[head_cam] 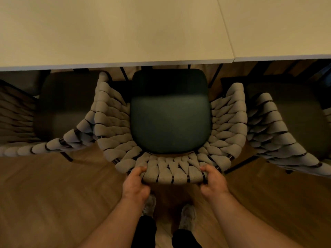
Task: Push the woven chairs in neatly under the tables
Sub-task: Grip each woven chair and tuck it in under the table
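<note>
I note left hand (137,183) and right hand (213,181) both clamped on the back rim of the grey woven-rope chair (111,126). Its dark green seat's front meets the pale rectangular tabletop (116,33) edge.

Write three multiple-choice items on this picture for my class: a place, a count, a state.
1. Where do the left hand and right hand grip the middle grey woven chair? A its back rim; B its seat; C its legs.
2. How many woven chairs show? A one; B three; C five.
3. Relative to the pale table, the dark green seat cushion is: A wholly hidden beneath; B mostly out in view; C lying on top.
Key: 1A, both hands clasp the rim; 2B, left chair, middle, right chair; 3B, only its front edge reaches the table.
</note>
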Tool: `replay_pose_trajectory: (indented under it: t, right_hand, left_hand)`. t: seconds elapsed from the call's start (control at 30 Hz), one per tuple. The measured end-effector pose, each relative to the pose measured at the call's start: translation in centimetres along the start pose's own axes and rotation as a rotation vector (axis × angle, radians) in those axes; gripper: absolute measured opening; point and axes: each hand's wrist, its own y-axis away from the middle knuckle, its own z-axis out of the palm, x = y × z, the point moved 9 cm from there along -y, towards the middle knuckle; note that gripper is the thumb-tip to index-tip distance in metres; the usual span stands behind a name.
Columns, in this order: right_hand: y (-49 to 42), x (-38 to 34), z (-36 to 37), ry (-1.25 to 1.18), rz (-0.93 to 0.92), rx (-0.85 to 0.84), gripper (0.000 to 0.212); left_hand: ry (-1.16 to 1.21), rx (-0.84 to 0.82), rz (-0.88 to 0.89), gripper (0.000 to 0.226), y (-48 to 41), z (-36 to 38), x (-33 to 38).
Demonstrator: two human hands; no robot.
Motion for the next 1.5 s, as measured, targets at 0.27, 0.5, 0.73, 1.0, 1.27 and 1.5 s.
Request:
replay_pose_trajectory:
  t: [0.27, 0.5, 0.73, 1.0, 1.27, 1.5]
  right_hand:
    - [-3.5, 0.1, 2.9, 0.026, -0.007, 0.025, 0.044]
    - [-4.3, -0.7, 3.5, 0.197, -0.009, 0.011, 0.012]
    - [-2.9, -6.2, 2.5, 1.054, -0.559, 0.369, 0.109]
    - [0.4, -1.9, 9.1, 2.381, -0.928, -0.256, 0.098]
    - [-0.8, -2.2, 11.1, 2.521, -0.932, -0.239, 0.027]
    - [-1.9, -4.6, 13.5, 2.515, -0.942, -0.193, 0.033]
  left_hand:
    - [0.016, -0.01, -0.009, 0.032, -2.8, 2.1, 1.7]
    - [-0.083, 0.021, 0.001, 0.038, -3.3, 1.8, 2.4]
    - [-1.061, 0.324, 0.353, 0.124, -2.2, -0.5, 9.5]
    - [-2.463, -0.418, 0.893, 0.118, 0.4, 8.3, 6.9]
    - [-2.721, -0.401, 0.93, 0.025, -2.4, 9.3, 6.2]
    - [-2.692, -0.367, 0.986, 0.022, -3.2, 13.2, 7.7]
